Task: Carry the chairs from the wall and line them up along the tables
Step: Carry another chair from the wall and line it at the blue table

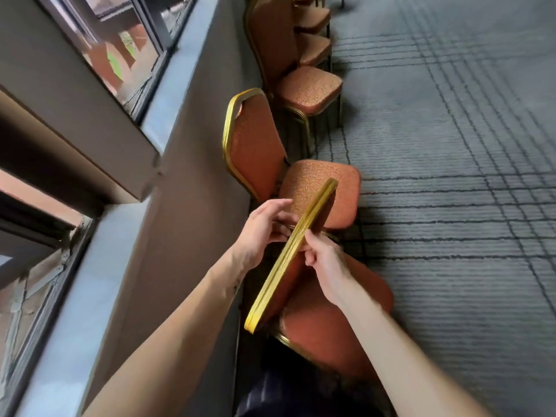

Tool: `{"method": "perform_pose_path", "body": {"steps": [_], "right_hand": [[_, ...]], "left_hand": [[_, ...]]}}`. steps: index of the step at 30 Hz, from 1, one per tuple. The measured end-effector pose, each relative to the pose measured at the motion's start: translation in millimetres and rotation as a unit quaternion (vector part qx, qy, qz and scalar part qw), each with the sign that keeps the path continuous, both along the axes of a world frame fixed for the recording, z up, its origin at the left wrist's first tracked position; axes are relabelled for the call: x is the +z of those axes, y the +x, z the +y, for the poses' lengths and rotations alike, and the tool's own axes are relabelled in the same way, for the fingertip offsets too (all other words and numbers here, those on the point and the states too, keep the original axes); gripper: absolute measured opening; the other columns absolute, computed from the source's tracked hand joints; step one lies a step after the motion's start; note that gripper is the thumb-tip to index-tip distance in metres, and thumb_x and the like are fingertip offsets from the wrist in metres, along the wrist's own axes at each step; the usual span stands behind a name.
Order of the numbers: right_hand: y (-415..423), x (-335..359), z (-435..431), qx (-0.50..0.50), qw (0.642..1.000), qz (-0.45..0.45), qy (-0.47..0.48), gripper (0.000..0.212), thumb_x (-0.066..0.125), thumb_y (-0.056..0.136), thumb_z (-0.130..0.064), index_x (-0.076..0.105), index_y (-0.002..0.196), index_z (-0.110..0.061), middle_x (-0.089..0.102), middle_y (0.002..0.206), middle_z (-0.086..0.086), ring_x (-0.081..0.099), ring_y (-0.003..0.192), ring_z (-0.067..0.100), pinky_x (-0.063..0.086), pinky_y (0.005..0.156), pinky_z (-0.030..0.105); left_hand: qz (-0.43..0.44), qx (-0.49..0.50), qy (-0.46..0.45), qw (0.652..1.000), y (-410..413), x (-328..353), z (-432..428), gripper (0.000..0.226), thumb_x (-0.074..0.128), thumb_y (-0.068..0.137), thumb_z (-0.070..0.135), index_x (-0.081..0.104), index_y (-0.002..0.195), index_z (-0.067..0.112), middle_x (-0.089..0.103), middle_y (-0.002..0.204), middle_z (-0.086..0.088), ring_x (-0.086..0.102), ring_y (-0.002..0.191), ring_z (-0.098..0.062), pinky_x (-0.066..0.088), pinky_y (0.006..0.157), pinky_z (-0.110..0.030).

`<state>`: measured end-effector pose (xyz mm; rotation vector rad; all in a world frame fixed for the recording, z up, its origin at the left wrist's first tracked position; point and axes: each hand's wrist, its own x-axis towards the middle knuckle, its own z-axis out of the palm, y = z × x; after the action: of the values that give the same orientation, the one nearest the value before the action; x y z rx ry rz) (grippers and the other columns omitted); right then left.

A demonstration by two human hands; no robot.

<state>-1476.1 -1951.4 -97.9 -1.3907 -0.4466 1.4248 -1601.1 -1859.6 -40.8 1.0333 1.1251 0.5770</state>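
My left hand and right hand are bare, and both forearms too. A small dark mark sits near my left wrist. Lower down I wear dark clothing with thin pale stripes.

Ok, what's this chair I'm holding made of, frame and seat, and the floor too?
Chair frame: looks like metal with a glossy gold finish, going by its ribbed shine.
Seat: a padded cushion, probably in orange-red fabric; matte, no gloss.
Floor: grey carpet with a ribbed pile and dark woven lines.
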Motion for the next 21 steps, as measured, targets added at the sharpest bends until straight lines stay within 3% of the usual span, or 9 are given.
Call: {"method": "perform_pose_path", "body": {"steps": [2,5,8,10,13,16,18,21], "right_hand": [[20.6,2.0,-29.7,-0.026,0.999,0.012,0.024,0.037,0.060,0.094,-0.041,0.074,0.106,-0.008,0.049,0.083,0.005,0.037,0.064,0.007,0.031,0.070,0.029],[54.5,9.0,-80.3,-0.071,0.996,0.031,0.049,0.023,0.059,0.099,-0.034,0.067,0.102,-0.013,0.043,0.081,0.003,0.034,0.063,0.007,0.028,0.063,0.026],[70.3,15.4,-108.2,-0.084,0.995,0.021,0.055,0.018,0.053,0.105,-0.025,0.063,0.092,-0.020,0.044,0.078,-0.001,0.033,0.063,0.007,0.027,0.061,0.025],[82.7,19.1,-131.3,-0.117,0.992,0.011,0.052,0.020,0.052,0.106,-0.026,0.062,0.089,-0.023,0.048,0.075,-0.006,0.034,0.063,0.006,0.028,0.061,0.025],[88.0,25.4,-153.9,-0.179,0.983,-0.001,0.045,0.022,0.055,0.104,-0.032,0.068,0.090,-0.021,0.059,0.078,0.000,0.046,0.072,0.012,0.037,0.069,0.028],[86.5,31.7,-168.6,-0.240,0.970,0.003,0.036,0.031,0.060,0.099,-0.040,0.075,0.111,-0.016,0.074,0.115,0.010,0.067,0.106,0.028,0.048,0.096,0.038],[81.1,40.9,-177.3,-0.261,0.965,0.018,0.032,0.028,0.061,0.100,-0.035,0.071,0.119,-0.018,0.075,0.116,0.003,0.069,0.112,0.020,0.050,0.093,0.031],[68.7,48.3,-187.8,-0.309,0.951,-0.026,-0.016,0.024,0.070,0.094,-0.038,0.063,0.117,-0.035,0.071,0.105,-0.008,0.069,0.101,0.011,0.052,0.081,0.027]], "left_hand": [[-0.009,-0.051,0.031,0.998,28.6,2.0,-22.9,0.029,0.042,0.107,0.018,0.067,0.121,0.015,0.072,0.095,-0.006,0.063,0.074,-0.016,0.054,0.079,-0.036],[0.003,-0.146,0.105,0.984,72.4,-0.9,-59.9,0.041,0.042,0.098,-0.008,0.072,0.114,0.015,0.070,0.110,-0.012,0.069,0.096,-0.022,0.058,0.092,-0.044],[0.064,-0.224,0.226,0.946,96.4,-10.2,-75.7,0.065,0.040,0.081,-0.016,0.079,0.106,0.029,0.057,0.127,-0.008,0.057,0.125,-0.023,0.048,0.108,-0.043],[0.112,-0.300,0.322,0.891,117.8,-10.9,-84.6,0.068,0.041,0.077,-0.012,0.077,0.108,0.038,0.050,0.129,-0.001,0.046,0.129,-0.021,0.041,0.109,-0.041],[0.171,-0.388,0.472,0.773,144.8,-4.2,-89.8,0.048,0.061,0.083,0.008,0.072,0.115,0.043,0.046,0.144,0.003,0.038,0.133,-0.026,0.031,0.108,-0.050],[0.184,-0.474,0.549,0.663,170.6,-4.3,-90.9,0.042,0.067,0.088,0.017,0.068,0.126,0.036,0.043,0.156,0.001,0.028,0.150,-0.026,0.025,0.114,-0.055],[0.174,-0.516,0.584,0.602,183.1,-6.7,-91.1,0.041,0.069,0.091,0.022,0.064,0.130,0.031,0.045,0.156,0.000,0.026,0.153,-0.025,0.021,0.120,-0.058],[0.156,-0.547,0.617,0.543,199.1,-7.8,-96.3,0.042,0.068,0.090,0.018,0.062,0.132,0.024,0.052,0.148,-0.004,0.034,0.150,-0.029,0.021,0.123,-0.057]]}}
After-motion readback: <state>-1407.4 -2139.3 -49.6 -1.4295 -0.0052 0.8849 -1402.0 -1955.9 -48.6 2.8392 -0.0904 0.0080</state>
